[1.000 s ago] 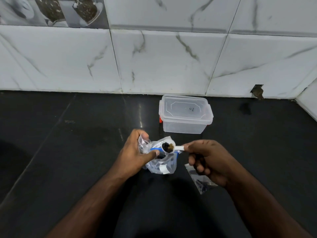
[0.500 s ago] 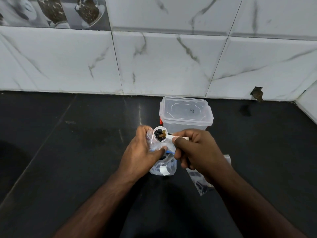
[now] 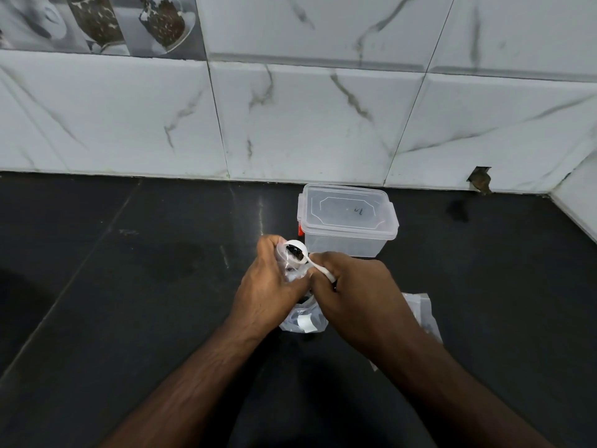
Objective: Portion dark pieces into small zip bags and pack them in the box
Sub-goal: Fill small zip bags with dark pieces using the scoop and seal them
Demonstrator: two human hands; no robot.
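Note:
My left hand [image 3: 269, 286] grips the mouth of a small clear zip bag [image 3: 286, 263] held upright. My right hand [image 3: 355, 295] holds a white plastic spoon [image 3: 298, 252] by its handle, its bowl tilted at the bag's opening with dark pieces [image 3: 294, 252] in it. Below both hands a larger clear bag [image 3: 305, 321] with dark pieces and a white label rests on the black counter. A clear plastic box [image 3: 349, 221] with its lid on stands just behind the hands.
Another clear bag [image 3: 423, 315] lies on the counter, partly hidden under my right forearm. The black counter [image 3: 129, 286] runs to a marble-tiled wall [image 3: 290, 124] at the back, with a side wall at the far right.
My right hand has lifted the loaded spoon out of the larger bag and brought it left and up to the small bag's mouth. The hands have come close together.

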